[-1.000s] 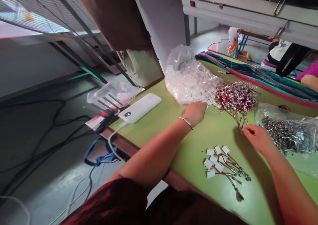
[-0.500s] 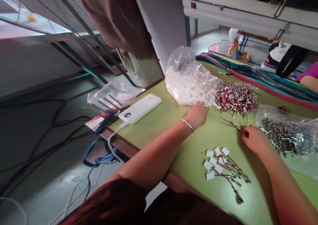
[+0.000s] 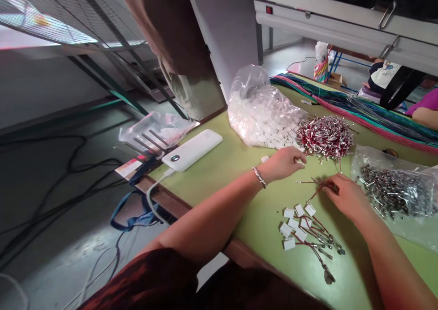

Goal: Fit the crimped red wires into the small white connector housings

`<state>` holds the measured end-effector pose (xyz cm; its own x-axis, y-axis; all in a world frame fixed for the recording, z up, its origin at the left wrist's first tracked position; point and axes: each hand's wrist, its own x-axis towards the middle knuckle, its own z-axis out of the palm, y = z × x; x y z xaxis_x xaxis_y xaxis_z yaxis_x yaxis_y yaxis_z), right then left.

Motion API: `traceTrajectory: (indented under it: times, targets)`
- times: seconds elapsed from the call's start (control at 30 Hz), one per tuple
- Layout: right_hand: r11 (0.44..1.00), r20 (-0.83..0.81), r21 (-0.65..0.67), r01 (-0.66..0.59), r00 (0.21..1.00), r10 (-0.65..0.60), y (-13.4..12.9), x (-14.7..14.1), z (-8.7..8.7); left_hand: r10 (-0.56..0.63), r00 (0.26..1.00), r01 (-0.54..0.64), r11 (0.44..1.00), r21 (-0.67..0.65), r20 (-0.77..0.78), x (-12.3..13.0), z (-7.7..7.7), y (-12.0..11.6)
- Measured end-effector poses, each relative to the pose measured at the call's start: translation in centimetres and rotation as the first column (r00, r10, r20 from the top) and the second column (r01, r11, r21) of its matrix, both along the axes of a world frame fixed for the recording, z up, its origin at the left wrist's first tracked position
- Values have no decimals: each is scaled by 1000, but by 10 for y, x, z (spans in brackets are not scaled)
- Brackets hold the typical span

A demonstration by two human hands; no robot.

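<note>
My left hand (image 3: 285, 162) is closed in a pinch, with a bit of white connector housing showing at its fingertips. It hovers just in front of the heap of short red wires (image 3: 325, 135) with metal terminals. To its right, my right hand (image 3: 347, 196) pinches a few red terminal wires (image 3: 313, 183), their ends fanning out to the left. Below the hands lie several white connectors (image 3: 293, 223) with red wires attached. Behind my left hand, a clear plastic bag (image 3: 255, 102) spills loose white housings, and one white housing (image 3: 264, 159) lies by the wrist.
A bag of metal terminals (image 3: 397, 189) lies at the right. Long bundled wires (image 3: 362, 107) stretch along the back of the green table (image 3: 201, 186). A white power bank (image 3: 193, 150) with a cable rests near the left edge. Other people sit beyond the table.
My left hand has moved right, away from the bag of housings and towards my right hand. My right hand has shifted slightly left and turned, with the wires in its fingers.
</note>
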<state>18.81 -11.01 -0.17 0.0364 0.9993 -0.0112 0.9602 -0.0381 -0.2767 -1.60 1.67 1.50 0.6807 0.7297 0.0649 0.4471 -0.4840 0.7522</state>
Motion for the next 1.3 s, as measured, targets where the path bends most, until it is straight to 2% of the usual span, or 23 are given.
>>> traceTrajectory:
  times: [0.03, 0.1, 0.17, 0.2, 0.3, 0.37, 0.5, 0.57, 0.63, 0.7, 0.77, 0.83, 0.9, 0.97, 1.03, 1.17, 1.3]
  targets:
    - [1000, -1, 1, -4, 1000, 4, 1, -1, -4, -33, 999, 37, 992, -121, 34, 0, 3, -3]
    - [999, -19, 31, 22, 1000, -21, 4, -2, -14, -120, 989, 142, 924, -355, 82, 1, 6, -9]
    - [994, -65, 78, 78, 995, -73, 8, -1, -22, -206, 969, 245, 843, -479, 134, 5, 4, -17]
    - [989, -87, 100, 108, 991, -100, 10, 0, -25, -241, 956, 292, 820, -492, 167, 8, 0, -22]
    - [975, -140, 139, 172, 978, -153, 14, 4, -26, -332, 909, 412, 803, -430, 252, 20, -15, -33]
    - [963, -191, 158, 218, 964, -187, 14, 7, -24, -347, 911, 409, 827, -385, 223, 28, -26, -35]
    - [929, -335, 194, 314, 912, -238, 15, 12, -19, -183, 979, 198, 961, -195, 92, 36, -40, -28]
    - [914, -461, 184, 362, 853, -245, 15, 14, -17, -132, 987, 146, 976, -159, 92, 36, -42, -23]
    - [899, -594, 149, 413, 764, -252, 15, 16, -14, -104, 988, 126, 968, -218, 110, 35, -40, -19]
    - [894, -688, 89, 438, 676, -263, 14, 15, -12, -24, 988, 73, 942, -327, 151, 33, -36, -18]
    - [901, -757, 12, 433, 593, -275, 13, 13, -10, 95, 970, 18, 891, -454, 225, 31, -30, -19]
    - [911, -801, -65, 407, 523, -291, 11, 9, -8, 196, 927, 32, 807, -589, 320, 29, -25, -20]
    - [917, -824, -113, 383, 480, -302, 8, 3, -7, 259, 878, 111, 710, -696, 404, 28, -23, -23]
    - [921, -817, -110, 374, 493, -298, 6, -4, -5, 293, 840, 191, 627, -755, 456, 27, -23, -25]
    - [923, -788, -56, 380, 551, -274, 3, -9, -2, 303, 825, 236, 583, -777, 478, 27, -24, -27]
    - [940, -720, 24, 341, 658, -220, -1, -15, 4, 298, 827, 234, 587, -775, 476, 26, -23, -30]
    - [955, -695, 61, 291, 699, -168, -3, -18, 4, 310, 839, 207, 578, -789, 447, 26, -21, -31]
